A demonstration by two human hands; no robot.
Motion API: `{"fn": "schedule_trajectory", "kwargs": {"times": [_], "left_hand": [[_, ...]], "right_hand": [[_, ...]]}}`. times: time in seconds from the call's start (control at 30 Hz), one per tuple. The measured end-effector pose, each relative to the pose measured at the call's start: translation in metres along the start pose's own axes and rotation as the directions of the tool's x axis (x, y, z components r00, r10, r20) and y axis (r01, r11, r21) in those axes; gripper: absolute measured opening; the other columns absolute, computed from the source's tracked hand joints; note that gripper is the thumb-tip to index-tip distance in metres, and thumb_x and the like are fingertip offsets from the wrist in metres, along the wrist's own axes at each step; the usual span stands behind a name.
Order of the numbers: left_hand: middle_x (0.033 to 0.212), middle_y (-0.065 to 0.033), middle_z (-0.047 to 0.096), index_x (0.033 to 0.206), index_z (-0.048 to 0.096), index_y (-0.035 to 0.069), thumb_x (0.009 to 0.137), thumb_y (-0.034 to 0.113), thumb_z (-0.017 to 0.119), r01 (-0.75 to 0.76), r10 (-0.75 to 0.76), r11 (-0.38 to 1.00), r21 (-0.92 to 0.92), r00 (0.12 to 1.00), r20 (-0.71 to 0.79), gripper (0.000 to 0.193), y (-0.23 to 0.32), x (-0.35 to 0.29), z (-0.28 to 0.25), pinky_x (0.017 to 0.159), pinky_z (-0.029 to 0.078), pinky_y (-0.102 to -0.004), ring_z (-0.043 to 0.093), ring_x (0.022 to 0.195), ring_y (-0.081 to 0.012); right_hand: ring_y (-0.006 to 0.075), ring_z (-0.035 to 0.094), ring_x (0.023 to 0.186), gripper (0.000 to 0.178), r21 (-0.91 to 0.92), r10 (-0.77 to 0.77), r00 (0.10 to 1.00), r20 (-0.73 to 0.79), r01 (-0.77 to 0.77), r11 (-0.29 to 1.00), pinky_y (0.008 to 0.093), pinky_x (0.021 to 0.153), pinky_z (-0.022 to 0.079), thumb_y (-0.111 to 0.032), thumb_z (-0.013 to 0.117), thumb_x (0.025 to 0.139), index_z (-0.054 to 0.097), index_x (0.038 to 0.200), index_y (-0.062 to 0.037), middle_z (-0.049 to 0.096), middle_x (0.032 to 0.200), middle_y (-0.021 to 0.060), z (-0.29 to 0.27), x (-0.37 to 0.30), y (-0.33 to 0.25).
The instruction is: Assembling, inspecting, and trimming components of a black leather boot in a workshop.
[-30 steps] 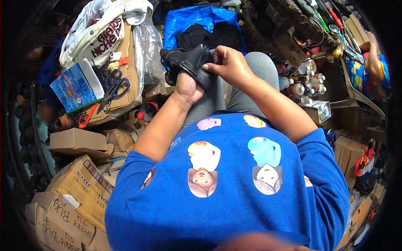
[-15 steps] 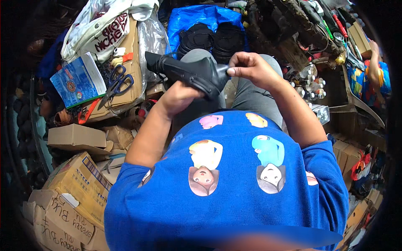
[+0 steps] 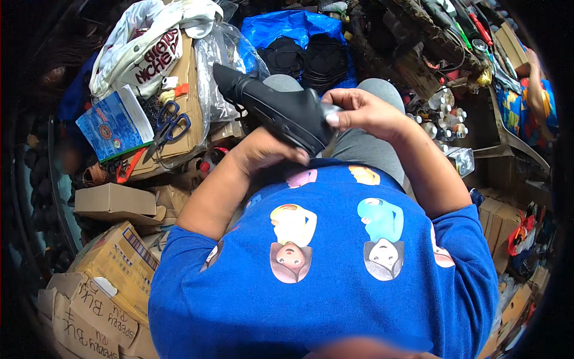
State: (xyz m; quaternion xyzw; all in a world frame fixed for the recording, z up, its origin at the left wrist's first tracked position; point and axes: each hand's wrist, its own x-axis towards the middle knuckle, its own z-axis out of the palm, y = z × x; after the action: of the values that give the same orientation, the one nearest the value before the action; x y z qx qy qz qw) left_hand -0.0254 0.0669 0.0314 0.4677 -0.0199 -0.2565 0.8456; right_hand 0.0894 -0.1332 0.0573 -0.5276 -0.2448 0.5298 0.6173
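Note:
A black leather shoe upper (image 3: 278,110) is held over my lap, its narrow end pointing up and to the left. My left hand (image 3: 269,148) grips it from below, with the fingers partly hidden under the leather. My right hand (image 3: 365,113) is at the upper's right end, thumb and fingers pinched together. A small greyish, shiny piece (image 3: 330,110) shows between those fingers and the leather; I cannot tell what it is.
Beyond my knees, stacked black pieces (image 3: 284,57) lie in a blue plastic bag (image 3: 290,23). Blue-handled scissors (image 3: 169,127) and a blue booklet (image 3: 112,125) rest on cardboard at left. Small bottles (image 3: 445,119) stand at right. Another person's arm (image 3: 535,90) is at far right.
The shoe upper has turned slightly, and its right end has come a little lower and nearer to me. My left hand has shifted along its underside. My right hand still pinches at that end.

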Motion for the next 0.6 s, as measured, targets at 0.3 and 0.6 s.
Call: {"fn": "schedule_trajectory", "kwargs": {"times": [0.3, 0.6], "left_hand": [[0.083, -0.0041, 0.062, 0.096, 0.06, 0.002, 0.053, 0.009, 0.085, 0.224, -0.271, 0.936, 0.273, 0.951, 0.151, 0.05, 0.038, -0.002, 0.032, 0.074, 0.049, -0.0304, 0.059, 0.081, -0.0143], [0.11, -0.0092, 0.059, 0.115, 0.055, 0.002, 0.059, 0.017, 0.083, -0.041, -0.057, 0.943, 0.329, 0.957, 0.283, 0.065, 0.064, -0.025, 0.053, 0.091, 0.043, -0.0333, 0.054, 0.104, -0.0187]], "right_hand": [[0.0074, 0.056, 0.067, 0.017, 0.028, 0.168, 0.986, 0.009, -0.168, 0.985, 0.0214, 0.056, 0.044, -0.019, 0.067, 0.081, 0.061, 0.089, -0.0043, 0.063, 0.078, 0.0004, 0.016, -0.029, -0.005], [0.0083, 0.057, 0.059, 0.017, -0.074, 0.145, 0.987, 0.07, -0.14, 0.987, 0.0219, 0.049, 0.043, -0.014, 0.06, 0.086, 0.054, 0.077, -0.001, 0.057, 0.066, 0.0013, 0.043, -0.043, -0.058]]}}
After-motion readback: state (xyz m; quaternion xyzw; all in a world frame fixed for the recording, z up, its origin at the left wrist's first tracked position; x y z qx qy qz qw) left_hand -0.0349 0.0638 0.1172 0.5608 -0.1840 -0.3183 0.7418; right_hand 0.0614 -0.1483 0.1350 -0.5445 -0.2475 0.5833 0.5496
